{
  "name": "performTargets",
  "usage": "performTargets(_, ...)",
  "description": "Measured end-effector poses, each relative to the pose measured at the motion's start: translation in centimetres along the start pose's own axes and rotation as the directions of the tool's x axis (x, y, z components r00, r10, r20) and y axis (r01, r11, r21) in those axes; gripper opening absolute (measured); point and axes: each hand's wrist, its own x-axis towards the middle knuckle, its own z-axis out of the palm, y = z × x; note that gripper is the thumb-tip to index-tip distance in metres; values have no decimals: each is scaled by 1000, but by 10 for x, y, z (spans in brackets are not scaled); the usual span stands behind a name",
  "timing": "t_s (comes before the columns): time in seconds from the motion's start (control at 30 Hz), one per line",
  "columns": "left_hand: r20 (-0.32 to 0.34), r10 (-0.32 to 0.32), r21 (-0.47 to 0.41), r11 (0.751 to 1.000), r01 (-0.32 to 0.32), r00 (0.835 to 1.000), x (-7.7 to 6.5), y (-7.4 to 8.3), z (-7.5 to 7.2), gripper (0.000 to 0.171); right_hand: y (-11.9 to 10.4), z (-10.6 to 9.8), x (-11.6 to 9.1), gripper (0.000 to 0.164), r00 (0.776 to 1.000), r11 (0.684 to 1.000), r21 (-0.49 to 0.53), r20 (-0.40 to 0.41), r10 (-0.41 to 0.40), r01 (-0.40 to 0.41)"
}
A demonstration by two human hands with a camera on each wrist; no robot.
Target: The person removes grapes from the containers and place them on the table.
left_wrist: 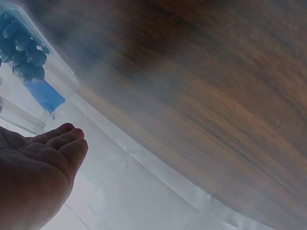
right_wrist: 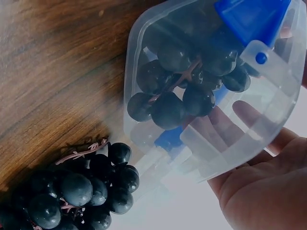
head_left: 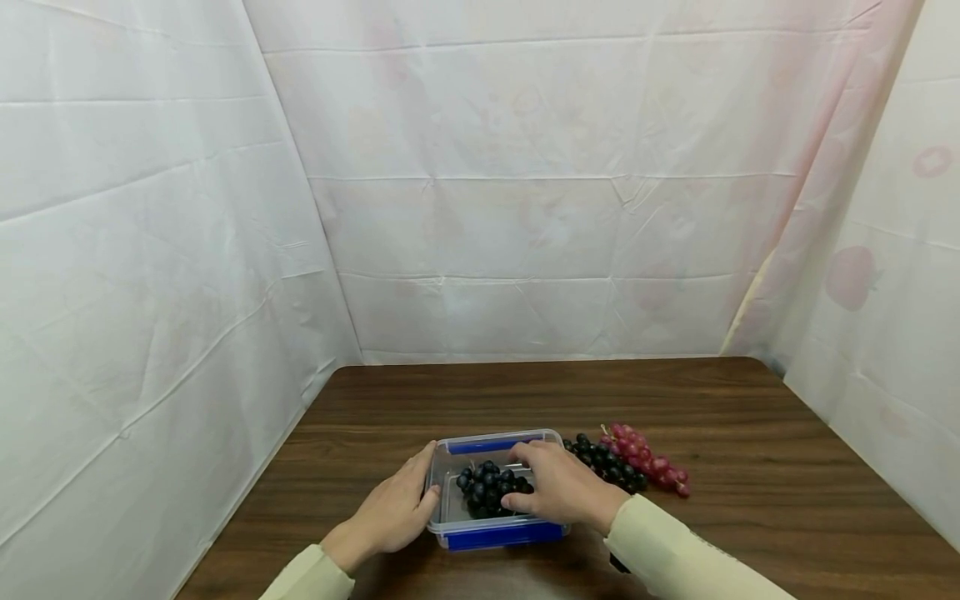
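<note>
A clear plastic food container (head_left: 450,500) with blue side clips (head_left: 506,535) stands near the table's front. A bunch of black grapes (head_left: 487,487) lies inside it, also seen through the container wall in the right wrist view. My left hand (head_left: 393,504) rests along the container's left side, fingers straight. Over the right wall reaches my right hand (head_left: 558,487), its thumb and fingers spread apart right at the grapes' edge. In the right wrist view, its fingers (right_wrist: 249,114) show through the clear wall beside the bunch.
Right of the container lie another bunch of black grapes (head_left: 615,468) and a bunch of red grapes (head_left: 648,457), side by side. Everything stands on a dark wooden table (head_left: 450,392). White sheets (head_left: 480,208) hang behind it and at both sides.
</note>
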Motion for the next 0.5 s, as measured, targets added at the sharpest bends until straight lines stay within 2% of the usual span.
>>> performTargets(0.5, 1, 7, -8, 1000, -7, 1000, 1, -1, 1, 64, 1, 4, 5, 63, 1000, 999, -46, 22, 5, -4)
